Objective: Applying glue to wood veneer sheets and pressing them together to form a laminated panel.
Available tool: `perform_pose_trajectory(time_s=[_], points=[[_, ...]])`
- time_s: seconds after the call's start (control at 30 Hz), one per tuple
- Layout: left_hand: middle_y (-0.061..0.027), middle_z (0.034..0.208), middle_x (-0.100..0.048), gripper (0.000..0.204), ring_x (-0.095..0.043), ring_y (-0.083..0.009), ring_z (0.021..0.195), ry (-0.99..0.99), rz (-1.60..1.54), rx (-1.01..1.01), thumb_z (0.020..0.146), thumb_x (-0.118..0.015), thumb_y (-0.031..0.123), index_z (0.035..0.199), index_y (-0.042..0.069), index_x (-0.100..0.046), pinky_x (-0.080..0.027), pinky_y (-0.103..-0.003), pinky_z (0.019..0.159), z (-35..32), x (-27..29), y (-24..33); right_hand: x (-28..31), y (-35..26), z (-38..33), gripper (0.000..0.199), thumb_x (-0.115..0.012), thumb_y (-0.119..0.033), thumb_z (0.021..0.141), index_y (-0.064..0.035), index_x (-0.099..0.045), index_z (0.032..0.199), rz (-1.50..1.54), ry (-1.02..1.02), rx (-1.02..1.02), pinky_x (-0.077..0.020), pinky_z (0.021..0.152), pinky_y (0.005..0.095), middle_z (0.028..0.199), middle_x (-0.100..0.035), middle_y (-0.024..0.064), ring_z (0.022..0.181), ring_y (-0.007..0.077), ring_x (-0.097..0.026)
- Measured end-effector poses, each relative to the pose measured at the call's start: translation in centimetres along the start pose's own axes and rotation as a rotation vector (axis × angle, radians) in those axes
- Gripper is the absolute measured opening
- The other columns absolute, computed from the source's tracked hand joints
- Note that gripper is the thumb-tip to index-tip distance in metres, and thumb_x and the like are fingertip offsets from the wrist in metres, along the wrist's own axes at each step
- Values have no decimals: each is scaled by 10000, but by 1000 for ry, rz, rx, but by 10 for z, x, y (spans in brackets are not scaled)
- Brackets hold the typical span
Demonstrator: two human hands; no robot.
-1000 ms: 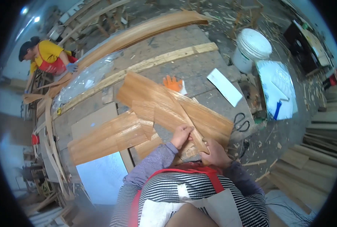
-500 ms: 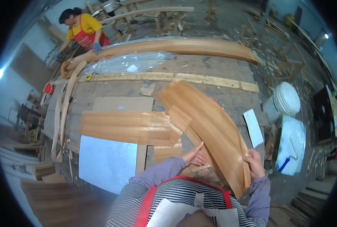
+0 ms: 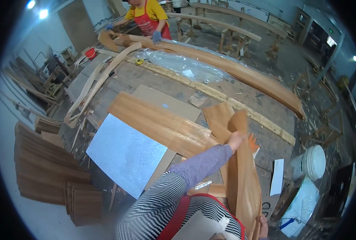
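A long, flexible sheet of brown wood veneer (image 3: 248, 180) is lifted and curled, running from mid-table toward my body. My left hand (image 3: 236, 140) is closed on its far part, where the sheet folds over. At its near end, my right hand (image 3: 263, 225) grips the edge, mostly hidden behind the veneer. Another veneer layer (image 3: 218, 114) shows flat beneath the far end. To the left lies a wide veneer strip (image 3: 154, 122) with a shiny taped-looking end. A pale blue-white sheet (image 3: 126, 150) lies beside that strip, over grey board (image 3: 162, 100).
An orange-and-white item (image 3: 253, 144) lies right of my left hand. White buckets (image 3: 312, 162) stand at the right. Across the table are a wooden batten (image 3: 222, 96), plastic film (image 3: 182, 66) and a long veneer stack (image 3: 234, 70). A co-worker (image 3: 148, 20) with blue gloves handles its far end.
My left hand has moved up and right from the veneer's near edge to its far part, which now folds over. My right hand has come down toward my body. The view has turned.
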State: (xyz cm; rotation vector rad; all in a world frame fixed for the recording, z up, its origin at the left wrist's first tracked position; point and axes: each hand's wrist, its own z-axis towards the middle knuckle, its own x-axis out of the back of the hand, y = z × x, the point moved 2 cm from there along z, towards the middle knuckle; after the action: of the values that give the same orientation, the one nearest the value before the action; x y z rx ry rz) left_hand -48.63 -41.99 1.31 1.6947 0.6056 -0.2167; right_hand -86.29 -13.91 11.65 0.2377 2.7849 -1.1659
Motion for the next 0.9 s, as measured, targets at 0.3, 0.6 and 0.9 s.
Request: perform_pose_trajectory(time_s=[0.3, 0.6, 0.9], points=[[-28, 1032, -690, 240, -633, -93, 911, -99, 235, -449, 945, -640, 142, 1128, -13, -648, -529, -263, 791, -76, 46, 200, -40, -18, 63, 336, -708, -85, 765, 28, -648, 1076, -406, -335, 59, -538, 802, 301, 981, -698, 65, 881, 167, -665], [-44, 835, -690, 221, -628, -99, 642, 627, 336, -247, 860, -714, 135, 1034, 4, -676, -500, -242, 476, -186, 323, 200, -177, -67, 123, 197, -769, -56, 764, -4, -684, 935, -802, -576, -34, -517, 734, 255, 854, -688, 29, 764, 108, -639], [-42, 748, -672, 210, -563, -90, 490, 1119, 324, -240, 861, -697, 150, 1028, 23, -682, -452, -240, 395, -328, 532, 224, -395, -35, 162, 180, -707, -153, 854, -61, -565, 794, -1154, -910, 225, -359, 431, 248, 615, -520, -28, 495, 69, -482]])
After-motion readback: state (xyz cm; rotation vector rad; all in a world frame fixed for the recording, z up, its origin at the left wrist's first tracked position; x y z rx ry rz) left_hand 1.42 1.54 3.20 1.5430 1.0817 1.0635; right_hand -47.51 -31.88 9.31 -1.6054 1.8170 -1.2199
